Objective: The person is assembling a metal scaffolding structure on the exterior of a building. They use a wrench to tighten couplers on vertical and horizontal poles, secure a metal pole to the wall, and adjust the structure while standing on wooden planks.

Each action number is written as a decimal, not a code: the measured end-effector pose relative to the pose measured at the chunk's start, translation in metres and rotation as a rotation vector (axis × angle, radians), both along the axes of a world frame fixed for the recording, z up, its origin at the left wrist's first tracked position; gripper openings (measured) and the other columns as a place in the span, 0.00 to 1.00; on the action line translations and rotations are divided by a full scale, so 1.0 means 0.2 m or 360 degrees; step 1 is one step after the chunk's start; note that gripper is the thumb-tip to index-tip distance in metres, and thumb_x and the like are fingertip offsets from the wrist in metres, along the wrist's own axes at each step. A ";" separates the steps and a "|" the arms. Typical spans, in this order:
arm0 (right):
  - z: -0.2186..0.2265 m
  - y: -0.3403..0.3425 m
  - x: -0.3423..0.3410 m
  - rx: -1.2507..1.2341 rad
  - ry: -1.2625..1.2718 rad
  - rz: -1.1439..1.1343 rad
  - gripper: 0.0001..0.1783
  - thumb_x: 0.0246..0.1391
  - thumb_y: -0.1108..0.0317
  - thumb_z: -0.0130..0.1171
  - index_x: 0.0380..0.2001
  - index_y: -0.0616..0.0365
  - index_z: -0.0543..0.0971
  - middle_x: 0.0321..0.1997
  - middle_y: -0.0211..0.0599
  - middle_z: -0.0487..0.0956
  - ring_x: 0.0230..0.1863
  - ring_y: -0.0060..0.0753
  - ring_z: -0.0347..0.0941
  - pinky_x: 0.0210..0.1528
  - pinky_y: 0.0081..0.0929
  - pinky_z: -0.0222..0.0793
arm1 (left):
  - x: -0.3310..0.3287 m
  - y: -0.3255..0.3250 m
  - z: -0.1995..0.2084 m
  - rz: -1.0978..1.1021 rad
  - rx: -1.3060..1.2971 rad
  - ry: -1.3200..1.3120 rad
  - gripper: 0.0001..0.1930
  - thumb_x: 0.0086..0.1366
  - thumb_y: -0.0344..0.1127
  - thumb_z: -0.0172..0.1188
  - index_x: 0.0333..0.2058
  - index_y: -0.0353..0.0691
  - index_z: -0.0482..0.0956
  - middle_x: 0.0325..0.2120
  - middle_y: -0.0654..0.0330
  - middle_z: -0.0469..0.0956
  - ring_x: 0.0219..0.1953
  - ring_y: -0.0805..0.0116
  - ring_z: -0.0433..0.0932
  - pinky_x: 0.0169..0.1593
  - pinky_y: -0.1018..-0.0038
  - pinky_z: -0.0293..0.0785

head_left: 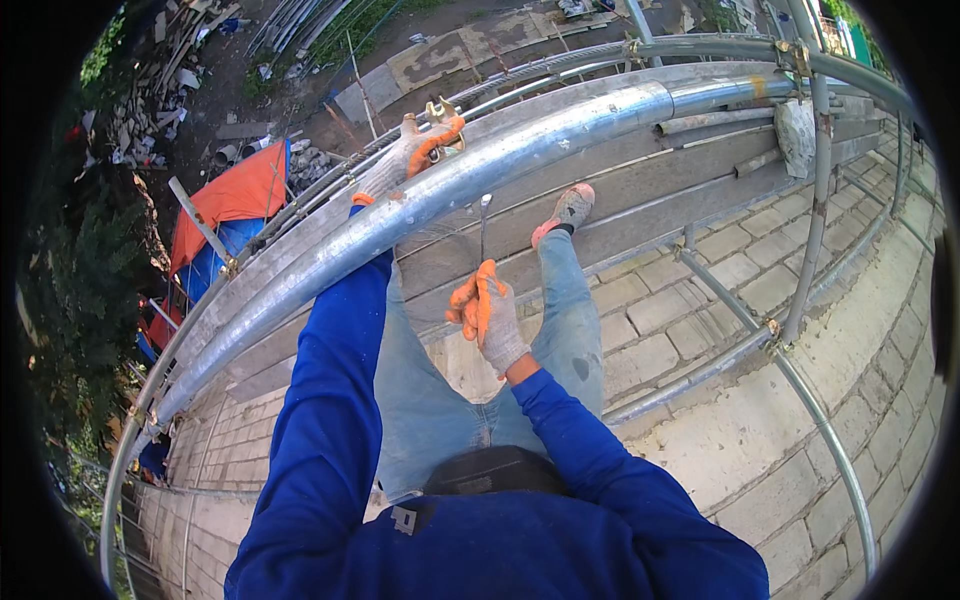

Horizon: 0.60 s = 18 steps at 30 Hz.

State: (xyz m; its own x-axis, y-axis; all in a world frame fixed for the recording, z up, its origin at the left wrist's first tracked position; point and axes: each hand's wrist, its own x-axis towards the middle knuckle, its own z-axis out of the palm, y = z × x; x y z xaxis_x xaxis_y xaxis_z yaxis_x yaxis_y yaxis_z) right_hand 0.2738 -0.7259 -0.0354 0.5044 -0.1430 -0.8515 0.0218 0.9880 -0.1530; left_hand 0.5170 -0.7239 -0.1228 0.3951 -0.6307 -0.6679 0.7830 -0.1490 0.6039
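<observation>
Two thick silvery scaffold tube lengths run across in front of me, the nearer one a long tube passing over my left forearm in the picture. My left hand, in a grey glove with orange palm and fingers, reaches to the far side of it. Its fingers are closed around a metal scaffold coupler, partly hidden by the glove. In front of my lap, my right hand, gloved alike, is wrapped round the lower end of a slim spanner. The spanner points up and away, its head apart from the coupler.
Long planks form the walkway under my shoe. A brick wall lies right. An upright tube and a whitish sack stand at the right. Below, an orange tarp and debris lie on the ground.
</observation>
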 end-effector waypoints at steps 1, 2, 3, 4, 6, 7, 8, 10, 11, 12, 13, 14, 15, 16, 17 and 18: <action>0.03 0.06 0.05 0.0194 -0.0016 -0.0098 0.22 0.68 0.46 0.54 0.32 0.54 0.76 0.23 0.36 0.77 0.19 0.32 0.72 0.31 0.37 0.81 | 0.00 0.02 0.01 -0.0081 0.0093 -0.0087 0.22 0.74 0.41 0.57 0.62 0.39 0.72 0.53 0.54 0.78 0.58 0.65 0.74 0.67 0.66 0.66; 0.06 0.12 0.11 0.0248 -0.0119 -0.0186 0.23 0.69 0.45 0.52 0.32 0.53 0.76 0.22 0.34 0.76 0.17 0.30 0.70 0.31 0.36 0.80 | 0.01 0.03 0.02 -0.0140 0.0121 -0.0141 0.22 0.74 0.41 0.57 0.62 0.39 0.72 0.53 0.54 0.78 0.58 0.65 0.74 0.67 0.66 0.66; 0.10 0.18 0.17 0.0329 -0.0267 -0.0351 0.24 0.70 0.44 0.50 0.31 0.52 0.75 0.21 0.32 0.76 0.15 0.28 0.68 0.32 0.35 0.80 | 0.02 0.04 0.02 -0.0199 0.0145 -0.0198 0.22 0.74 0.41 0.57 0.62 0.39 0.72 0.53 0.54 0.77 0.58 0.65 0.74 0.67 0.66 0.66; 0.15 0.22 0.23 0.0418 -0.0533 -0.0569 0.24 0.71 0.43 0.47 0.31 0.52 0.75 0.20 0.31 0.75 0.13 0.26 0.66 0.32 0.34 0.80 | 0.04 0.04 0.02 -0.0254 0.0160 -0.0246 0.22 0.74 0.41 0.57 0.62 0.39 0.72 0.53 0.54 0.77 0.58 0.65 0.74 0.67 0.66 0.66; 0.23 0.27 0.34 0.0407 -0.0126 -0.0581 0.30 0.72 0.39 0.39 0.31 0.52 0.75 0.16 0.25 0.67 0.08 0.23 0.57 0.32 0.33 0.79 | 0.05 0.04 0.02 -0.0346 0.0175 -0.0354 0.22 0.74 0.41 0.57 0.62 0.39 0.72 0.53 0.54 0.77 0.58 0.65 0.74 0.67 0.66 0.66; 0.26 0.29 0.39 0.0426 -0.0049 -0.0641 0.30 0.72 0.38 0.39 0.30 0.52 0.75 0.16 0.24 0.65 0.08 0.23 0.56 0.32 0.33 0.79 | 0.06 0.04 0.02 -0.0386 0.0175 -0.0402 0.22 0.74 0.41 0.57 0.62 0.39 0.72 0.53 0.54 0.77 0.58 0.64 0.74 0.67 0.66 0.66; 0.29 0.30 0.43 0.0409 -0.0106 -0.0726 0.31 0.72 0.37 0.38 0.30 0.52 0.75 0.15 0.24 0.63 0.09 0.22 0.54 0.32 0.33 0.78 | 0.06 0.04 0.02 -0.0431 0.0172 -0.0455 0.22 0.74 0.41 0.57 0.63 0.39 0.71 0.53 0.54 0.77 0.58 0.64 0.74 0.67 0.66 0.66; 0.33 0.33 0.50 0.0408 -0.0101 -0.0834 0.31 0.72 0.37 0.38 0.31 0.52 0.75 0.14 0.23 0.60 0.09 0.23 0.52 0.32 0.32 0.78 | 0.06 0.04 0.03 -0.0499 0.0171 -0.0556 0.23 0.74 0.41 0.57 0.63 0.39 0.71 0.53 0.53 0.77 0.58 0.64 0.74 0.67 0.66 0.66; 0.35 0.33 0.52 0.0395 -0.0160 -0.0879 0.31 0.72 0.37 0.39 0.31 0.52 0.75 0.14 0.22 0.58 0.09 0.23 0.51 0.32 0.32 0.78 | 0.05 0.05 0.04 -0.0531 0.0175 -0.0606 0.23 0.74 0.41 0.57 0.63 0.39 0.71 0.54 0.53 0.77 0.58 0.64 0.74 0.67 0.66 0.66; 0.37 0.33 0.55 0.0377 -0.0098 -0.0826 0.31 0.71 0.37 0.39 0.32 0.52 0.75 0.13 0.22 0.57 0.10 0.24 0.53 0.32 0.32 0.77 | 0.05 0.06 0.04 -0.0551 0.0173 -0.0655 0.23 0.74 0.41 0.57 0.63 0.39 0.71 0.54 0.53 0.77 0.58 0.64 0.74 0.67 0.66 0.66; 0.39 0.32 0.57 0.0355 -0.0037 -0.0776 0.30 0.71 0.36 0.39 0.33 0.52 0.75 0.13 0.22 0.57 0.10 0.24 0.55 0.32 0.32 0.77 | 0.04 0.09 0.05 -0.0570 0.0170 -0.0694 0.23 0.74 0.41 0.57 0.63 0.39 0.71 0.54 0.53 0.77 0.58 0.64 0.74 0.67 0.66 0.66; 0.41 0.29 0.59 0.0332 0.0121 -0.0719 0.30 0.71 0.36 0.40 0.34 0.52 0.74 0.12 0.22 0.56 0.11 0.25 0.58 0.31 0.32 0.77 | 0.03 0.12 0.05 -0.0597 0.0173 -0.0747 0.23 0.74 0.41 0.57 0.63 0.39 0.71 0.54 0.53 0.76 0.58 0.64 0.74 0.67 0.66 0.66; 0.44 0.26 0.61 0.0437 0.0007 -0.0803 0.30 0.71 0.36 0.40 0.35 0.52 0.74 0.12 0.22 0.57 0.12 0.25 0.60 0.31 0.33 0.76 | 0.01 0.16 0.05 -0.0627 0.0178 -0.0793 0.23 0.74 0.41 0.57 0.63 0.39 0.71 0.54 0.53 0.76 0.58 0.64 0.74 0.66 0.66 0.66; 0.48 0.21 0.63 0.0531 -0.0023 -0.0877 0.30 0.71 0.36 0.40 0.35 0.51 0.74 0.13 0.22 0.58 0.13 0.26 0.62 0.31 0.33 0.76 | 0.00 0.20 0.05 -0.0662 0.0173 -0.0840 0.23 0.74 0.41 0.57 0.63 0.39 0.71 0.54 0.53 0.76 0.58 0.63 0.74 0.66 0.66 0.66; 0.52 0.16 0.64 0.0690 -0.0040 -0.0914 0.29 0.71 0.36 0.41 0.36 0.51 0.74 0.13 0.22 0.59 0.14 0.27 0.64 0.31 0.33 0.76 | -0.02 0.25 0.05 -0.0714 0.0184 -0.0907 0.23 0.74 0.41 0.57 0.63 0.39 0.71 0.54 0.53 0.76 0.58 0.63 0.74 0.66 0.66 0.66; 0.55 0.11 0.64 0.0717 -0.0219 -0.1043 0.29 0.71 0.37 0.41 0.37 0.51 0.74 0.14 0.22 0.61 0.15 0.27 0.65 0.31 0.33 0.76 | -0.04 0.31 0.06 -0.0768 0.0197 -0.0989 0.23 0.74 0.41 0.57 0.63 0.39 0.71 0.54 0.53 0.76 0.58 0.63 0.74 0.66 0.65 0.66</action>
